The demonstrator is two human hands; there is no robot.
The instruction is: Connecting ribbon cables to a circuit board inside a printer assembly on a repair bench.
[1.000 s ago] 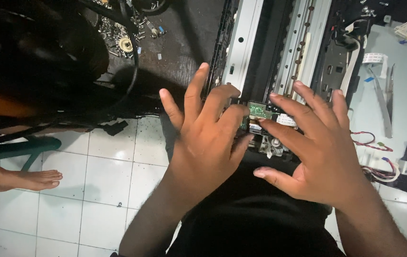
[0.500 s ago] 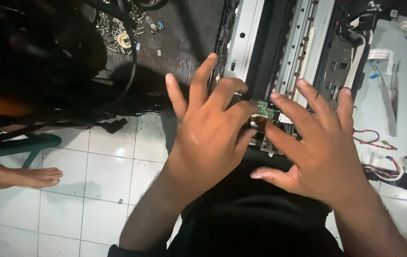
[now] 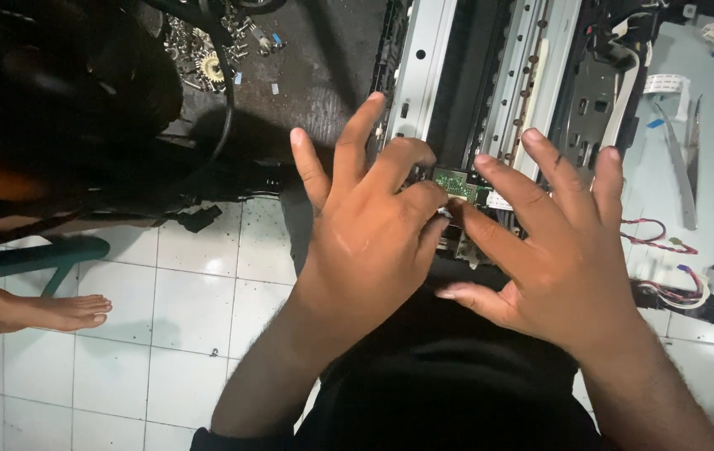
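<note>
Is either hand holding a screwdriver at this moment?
No. The left hand and right hand are bare, their fingers pressed around a small green circuit board on the opened machine.

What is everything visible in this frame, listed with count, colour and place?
small circuit board: one, green, centre, at the fingertips of both hands
metal rails: several, silver, top centre, in an opened machine chassis
ribbon cable: one, white, upper right
wires: a few, red and white, right edge
loose screws and gear: a pile, silver and yellowish, top left on dark surface
black cable: one, upper left
floor tiles: white, lower left
another person's bare foot: one, left edge
left hand: one, fingers on the board
right hand: one, fingers spread, touching the board
</note>
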